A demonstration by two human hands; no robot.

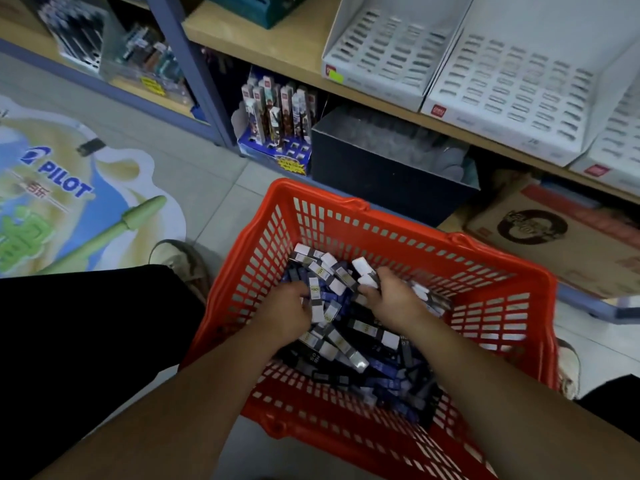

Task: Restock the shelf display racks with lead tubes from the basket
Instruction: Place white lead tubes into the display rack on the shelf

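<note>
A heap of small, dark blue and black lead tubes (367, 344) with white caps was seen piled in the red slotted plastic basket (433, 244), which was set on the pale tiled floor (214, 188). The left hand (285, 311) was sunk into the heap, its fingers curled round a few tubes. The right hand (393, 301) was closed round a small bunch of white-capped tubes at the top of the pile. Above the basket, white slotted cardboard display racks (512, 88) were stood side by side on a light wooden shelf (277, 39). A brown cardboard box (554, 237) was placed under that shelf, near the basket.
</note>
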